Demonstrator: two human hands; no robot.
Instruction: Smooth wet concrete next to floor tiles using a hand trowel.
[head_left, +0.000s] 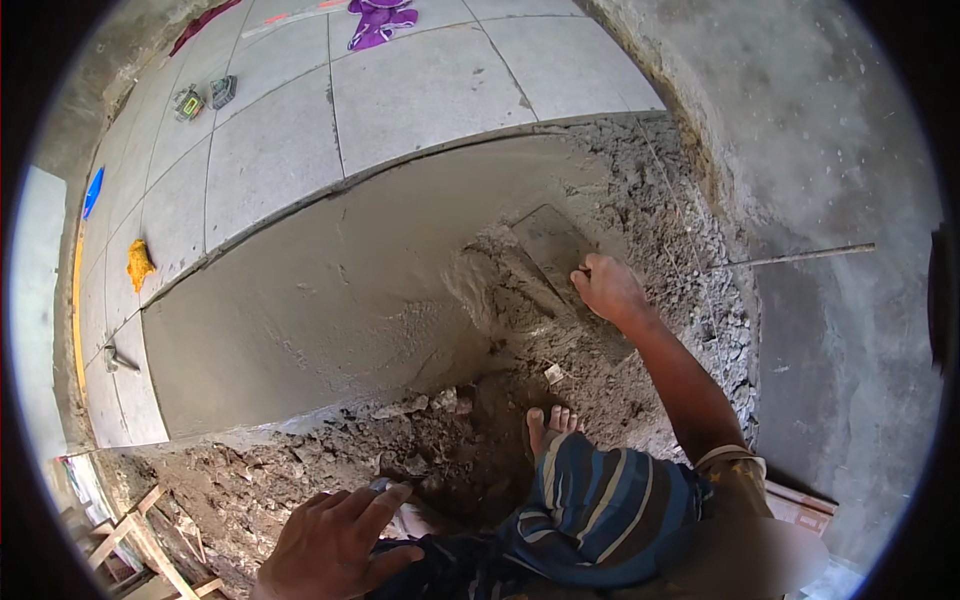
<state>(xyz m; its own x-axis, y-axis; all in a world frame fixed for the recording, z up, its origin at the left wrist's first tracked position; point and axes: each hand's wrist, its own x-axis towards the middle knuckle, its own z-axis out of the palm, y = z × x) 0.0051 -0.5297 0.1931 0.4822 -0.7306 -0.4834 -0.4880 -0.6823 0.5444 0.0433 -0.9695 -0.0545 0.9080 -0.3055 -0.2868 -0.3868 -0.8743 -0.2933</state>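
Observation:
My right hand [608,288] is closed around a flat rectangular trowel [548,245], its fingers wrapped over the handle. The trowel's blade lies against wet grey mortar [300,310], at the right end of a smooth band. A ridge of mortar is heaped along the blade's left side. Rough, crumbly mortar [650,180] lies beyond and to the right of that hand. Near the lower edge, my left hand [335,545] is held out with its fingers extended and nothing in them, close to my leg.
Large grey tiles [420,100] border the mortar's far side. On them lie a purple cloth [380,22], an orange cloth [139,264] and two small boxy objects [205,98]. A thin rod [800,256] and a string cross at right, beside a concrete wall [830,130]. Wood pieces [150,545] stand lower left.

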